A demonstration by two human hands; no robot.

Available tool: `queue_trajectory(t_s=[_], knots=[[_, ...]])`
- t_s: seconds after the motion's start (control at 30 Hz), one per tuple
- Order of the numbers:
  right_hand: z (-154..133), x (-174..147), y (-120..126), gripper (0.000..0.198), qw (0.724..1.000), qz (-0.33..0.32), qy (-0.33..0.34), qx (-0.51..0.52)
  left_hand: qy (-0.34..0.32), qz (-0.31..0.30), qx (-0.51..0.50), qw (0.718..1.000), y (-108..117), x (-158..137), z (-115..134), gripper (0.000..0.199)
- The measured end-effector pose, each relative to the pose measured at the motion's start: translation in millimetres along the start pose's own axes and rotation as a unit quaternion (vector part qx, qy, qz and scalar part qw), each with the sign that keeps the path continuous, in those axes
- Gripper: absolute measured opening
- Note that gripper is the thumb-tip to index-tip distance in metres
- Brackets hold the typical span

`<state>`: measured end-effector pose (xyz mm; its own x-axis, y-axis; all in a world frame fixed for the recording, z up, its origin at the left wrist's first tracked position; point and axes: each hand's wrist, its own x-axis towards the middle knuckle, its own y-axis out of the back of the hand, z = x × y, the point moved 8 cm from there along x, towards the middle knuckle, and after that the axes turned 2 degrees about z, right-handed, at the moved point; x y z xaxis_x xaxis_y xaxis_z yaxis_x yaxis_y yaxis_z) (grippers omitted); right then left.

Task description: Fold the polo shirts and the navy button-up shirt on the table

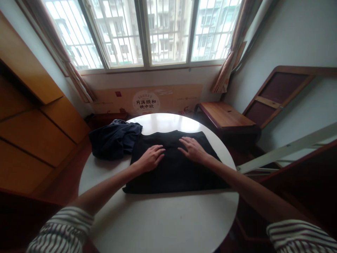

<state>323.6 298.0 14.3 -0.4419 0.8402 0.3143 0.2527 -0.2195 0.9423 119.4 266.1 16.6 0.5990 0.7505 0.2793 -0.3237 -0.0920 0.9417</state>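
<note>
Cloth (171,177), black and flat on the white desk (163,221)

Your left hand (153,157) and right hand (193,149) lie over its far half. In both, the grip is open, fingers loosely bent, holding nothing; how firmly they press, I cannot tell. You should find it light, soft, quick to wrinkle and hardly fragile. Better take it by 2 corners of the straight near edge. It looks matte, with a wavy far edge, beside the dark blue bundle (113,140).

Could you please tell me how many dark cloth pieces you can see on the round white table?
2: a black cloth spread flat beneath the left hand and right hand, and a crumpled navy cloth beside it at the left. Others may be hidden in its folds.
</note>
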Motion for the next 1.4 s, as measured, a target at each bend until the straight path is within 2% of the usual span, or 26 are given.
queue_trajectory(t_s=[0.03, 0.1, 0.17, 0.27, 0.37, 0.43, 0.6, 0.67, 0.73, 0.83, 0.9, 1.0, 1.1, 1.17, 1.27, 1.4], knots=[[-20.5, -10.8, -7.6, 0.062, 0.999, -0.031, 0.028, 0.005, -0.014, -0.03, -0.01, 0.999, -9.6, -12.4, 10.2, 0.048], [-44.8, -34.9, -18.6, 0.064, 0.996, -0.074, 0.047, 0.007, -0.001, -0.078, -0.008, 0.997, -21.8, -37.9, 12.9, 0.059], [-50.9, -58.0, -22.2, 0.064, 0.995, -0.088, 0.045, 0.003, 0.028, -0.103, 0.004, 0.994, -24.0, -61.3, 1.4, 0.062], [-42.8, -87.4, -18.0, 0.061, 0.996, -0.081, 0.038, -0.006, 0.052, -0.112, 0.024, 0.992, -17.5, -89.5, -18.6, 0.062], [-34.5, -112.6, -11.2, 0.06, 0.997, -0.066, 0.034, -0.016, 0.062, -0.103, 0.045, 0.992, -10.6, -111.3, -26.6, 0.062], [-33.1, -128.1, -6.8, 0.061, 0.998, -0.052, 0.036, -0.022, 0.055, -0.089, 0.058, 0.993, -5.8, -123.9, -22.1, 0.064], [-36.5, -157.6, -1.0, 0.079, 0.997, -0.051, 0.059, -0.026, -0.032, -0.053, 0.07, 0.996, 12.5, -156.0, 5.9, 0.073], [-37.1, -162.6, 0.8, 0.082, 0.996, -0.057, 0.068, -0.022, -0.067, -0.026, 0.066, 0.995, 22.1, -169.6, 12.9, 0.063], [-36.4, -163.8, 2.0, 0.082, 0.996, -0.06, 0.067, -0.019, -0.07, 0.027, 0.059, 0.995, 33.8, -181.8, 12.0, 0.049], [-35.3, -162.6, 1.9, 0.08, 0.996, -0.059, 0.065, -0.016, 0.028, 0.121, 0.034, 0.992, 51.0, -196.6, -6.6, 0.04], [-35.1, -161.9, 1.2, 0.079, 0.996, -0.054, 0.066, -0.015, 0.114, 0.152, -0.009, 0.982, 56.1, -204.2, -20.5, 0.036], [-34.8, -162.3, 0.3, 0.079, 0.996, -0.05, 0.068, -0.015, 0.192, 0.15, -0.12, 0.963, 54.5, -207.4, -27.4, 0.028], [-34.7, -163.6, 0.7, 0.078, 0.996, -0.048, 0.069, -0.019, 0.238, 0.164, -0.229, 0.929, 54.3, -205.3, -26.6, 0.032], [-34.8, -164.1, 1.6, 0.078, 0.996, -0.047, 0.069, -0.022, 0.255, 0.163, -0.269, 0.914, 52.7, -202.1, -25.8, 0.032], [-35.0, -164.1, 2.4, 0.078, 0.996, -0.045, 0.07, -0.022, 0.284, 0.128, -0.302, 0.901, 42.4, -198.6, -28.4, 0.033], [-35.3, -163.4, 3.1, 0.078, 0.996, -0.041, 0.07, -0.018, 0.371, 0.133, -0.31, 0.865, 34.2, -207.2, -40.8, 0.065]])
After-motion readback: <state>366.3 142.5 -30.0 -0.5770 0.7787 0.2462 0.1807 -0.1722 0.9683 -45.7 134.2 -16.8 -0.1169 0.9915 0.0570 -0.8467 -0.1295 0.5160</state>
